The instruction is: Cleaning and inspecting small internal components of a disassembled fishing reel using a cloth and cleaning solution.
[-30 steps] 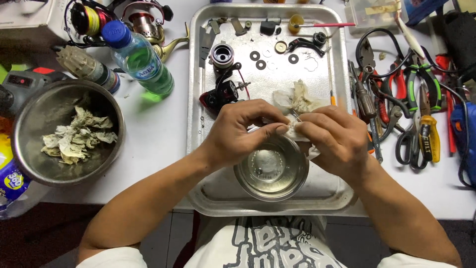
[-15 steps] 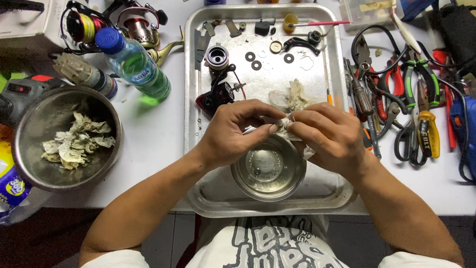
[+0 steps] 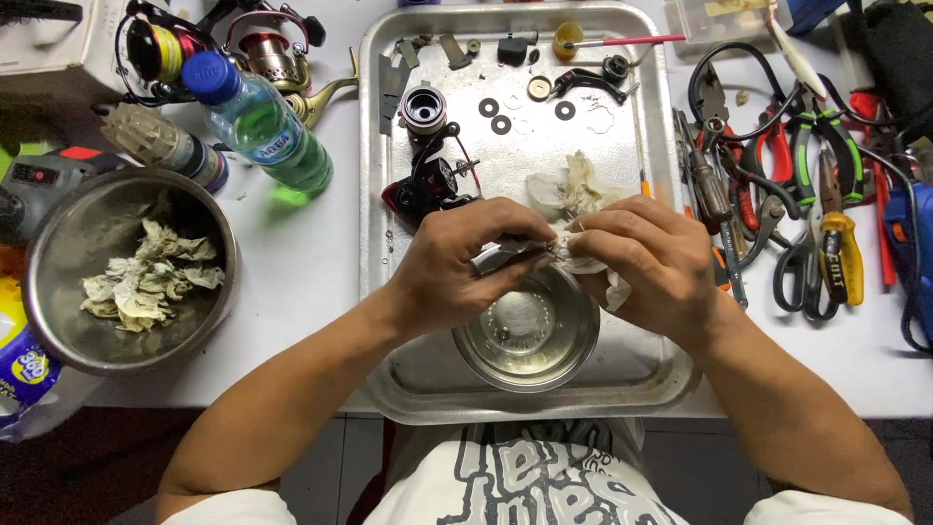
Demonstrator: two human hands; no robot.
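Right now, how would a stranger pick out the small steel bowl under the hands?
Find the metal tray mid-table. Near its front edge sits the small steel bowl, just below both hands. Unlike the big bowl of crumpled tissues left of the tray, it holds clear liquid.

Green bottle point(image 3: 270, 124) – blue cap; silver tray point(image 3: 389, 292)
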